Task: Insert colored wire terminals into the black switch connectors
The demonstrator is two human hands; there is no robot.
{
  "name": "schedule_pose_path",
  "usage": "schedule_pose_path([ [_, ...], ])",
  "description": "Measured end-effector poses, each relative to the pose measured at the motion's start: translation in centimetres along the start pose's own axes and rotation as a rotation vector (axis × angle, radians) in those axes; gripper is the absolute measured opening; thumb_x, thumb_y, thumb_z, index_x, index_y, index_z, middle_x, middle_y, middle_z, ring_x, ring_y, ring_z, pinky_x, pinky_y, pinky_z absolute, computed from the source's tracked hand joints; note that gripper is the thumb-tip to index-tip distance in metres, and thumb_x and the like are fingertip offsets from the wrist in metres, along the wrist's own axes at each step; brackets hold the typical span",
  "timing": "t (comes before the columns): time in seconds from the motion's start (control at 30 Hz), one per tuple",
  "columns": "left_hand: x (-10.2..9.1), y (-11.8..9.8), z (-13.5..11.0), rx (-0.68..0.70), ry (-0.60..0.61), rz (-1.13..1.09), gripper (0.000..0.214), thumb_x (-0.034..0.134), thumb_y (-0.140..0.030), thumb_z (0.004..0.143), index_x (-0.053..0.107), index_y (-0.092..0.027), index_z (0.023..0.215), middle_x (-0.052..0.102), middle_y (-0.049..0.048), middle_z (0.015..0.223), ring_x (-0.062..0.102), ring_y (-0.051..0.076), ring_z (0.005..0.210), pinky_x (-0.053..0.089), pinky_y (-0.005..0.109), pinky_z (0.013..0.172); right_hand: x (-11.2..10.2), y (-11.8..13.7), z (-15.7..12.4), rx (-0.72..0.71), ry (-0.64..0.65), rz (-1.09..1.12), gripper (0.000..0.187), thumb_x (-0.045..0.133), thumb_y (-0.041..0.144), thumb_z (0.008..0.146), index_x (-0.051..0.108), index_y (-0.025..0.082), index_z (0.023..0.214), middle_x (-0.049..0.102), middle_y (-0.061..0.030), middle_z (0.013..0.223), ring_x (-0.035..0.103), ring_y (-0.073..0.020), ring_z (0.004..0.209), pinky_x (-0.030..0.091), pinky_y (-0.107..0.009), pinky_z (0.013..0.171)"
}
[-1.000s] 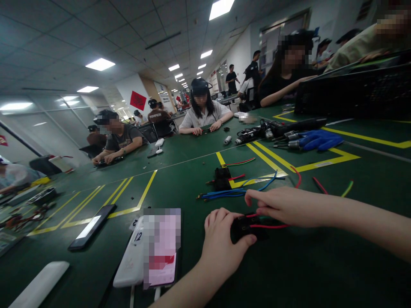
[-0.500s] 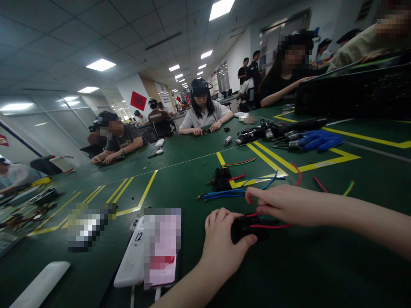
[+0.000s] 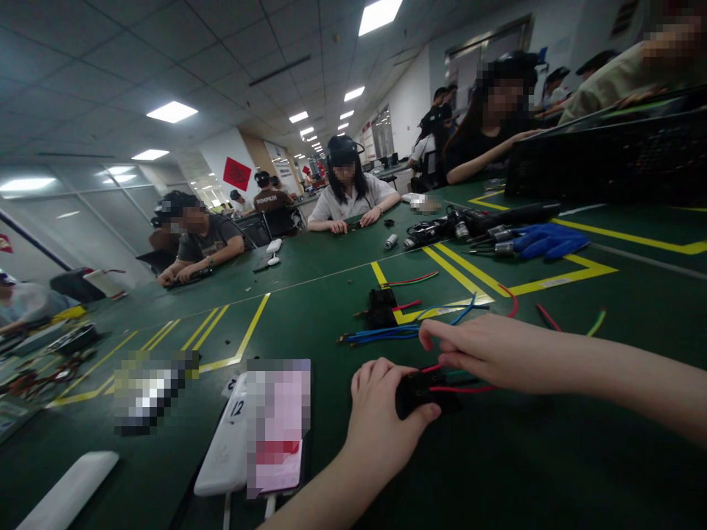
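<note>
My left hand (image 3: 381, 412) is wrapped around a small black part (image 3: 415, 391), pressing it against the green table. Its exact kind is partly hidden by my fingers. A red wire (image 3: 462, 389) and a green wire (image 3: 456, 375) run out of its right side. My right hand (image 3: 472, 344) is closed in a pinch on another red wire (image 3: 431, 367), whose end reaches the black part. Just beyond my hands lie blue wires (image 3: 381, 335) with metal ends, beside black parts (image 3: 382, 305) with red wires.
A phone (image 3: 283, 427) and a white power bank (image 3: 224, 438) lie left of my hands, with cables. Tools with blue gloves (image 3: 549, 241) are farther back. A large black case (image 3: 607, 158) stands at right. Several people sit around the table (image 3: 309, 302).
My hands keep the same grip on the black part and the red wire. The view has shifted very slightly. In the background, the standing people have moved a little.
</note>
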State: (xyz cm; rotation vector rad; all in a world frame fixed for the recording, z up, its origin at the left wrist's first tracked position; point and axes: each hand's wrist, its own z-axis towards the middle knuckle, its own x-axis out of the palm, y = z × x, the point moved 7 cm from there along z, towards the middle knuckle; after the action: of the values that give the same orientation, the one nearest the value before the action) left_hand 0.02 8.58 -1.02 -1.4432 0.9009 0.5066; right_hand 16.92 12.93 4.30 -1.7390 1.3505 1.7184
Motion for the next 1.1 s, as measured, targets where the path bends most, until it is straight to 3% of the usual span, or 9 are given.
schedule_pose_path([
  [0.2, -0.2, 0.0, 0.0, -0.007, 0.012, 0.006, 0.042, 0.092, -0.028, 0.096, 0.082, -0.027, 0.136, 0.074, 0.0072, 0.137, 0.059, 0.038, 0.144, 0.041, 0.056, 0.129, 0.9, -0.8, 0.5, -0.006, 0.061, 0.052, 0.032, 0.052, 0.036, 0.105, 0.068, 0.027, 0.132, 0.087, -0.0130, 0.114, 0.082, -0.0394, 0.106, 0.056, -0.048, 0.087],
  [0.5, 0.0, 0.0, 0.1, 0.005, 0.002, -0.001, 0.041, 0.093, -0.024, 0.094, 0.083, -0.027, 0.134, 0.075, 0.0072, 0.135, 0.060, 0.037, 0.144, 0.041, 0.056, 0.130, -0.3, 0.2, -0.1, -0.033, -0.031, 0.013, 0.031, 0.049, 0.038, 0.108, 0.067, 0.029, 0.131, 0.082, -0.0088, 0.099, 0.079, -0.0354, 0.092, 0.052, -0.043, 0.078],
  [0.8, -0.1, -0.1, 0.0, 0.003, 0.002, 0.001, 0.040, 0.092, -0.025, 0.095, 0.082, -0.026, 0.135, 0.074, 0.0078, 0.136, 0.060, 0.037, 0.144, 0.041, 0.055, 0.129, 1.2, -1.0, 0.6, -0.009, 0.041, -0.028, 0.030, 0.053, 0.033, 0.106, 0.069, 0.026, 0.132, 0.087, -0.0129, 0.110, 0.082, -0.0378, 0.100, 0.053, -0.045, 0.079],
  [1.1, -0.1, 0.0, 0.2, 0.000, -0.001, -0.002, 0.040, 0.092, -0.023, 0.095, 0.083, -0.027, 0.133, 0.075, 0.0075, 0.135, 0.060, 0.038, 0.144, 0.041, 0.056, 0.130, -0.1, 0.5, 0.0, -0.028, -0.034, -0.084, 0.030, 0.051, 0.032, 0.109, 0.067, 0.027, 0.134, 0.083, -0.0096, 0.098, 0.080, -0.0360, 0.092, 0.052, -0.043, 0.077],
])
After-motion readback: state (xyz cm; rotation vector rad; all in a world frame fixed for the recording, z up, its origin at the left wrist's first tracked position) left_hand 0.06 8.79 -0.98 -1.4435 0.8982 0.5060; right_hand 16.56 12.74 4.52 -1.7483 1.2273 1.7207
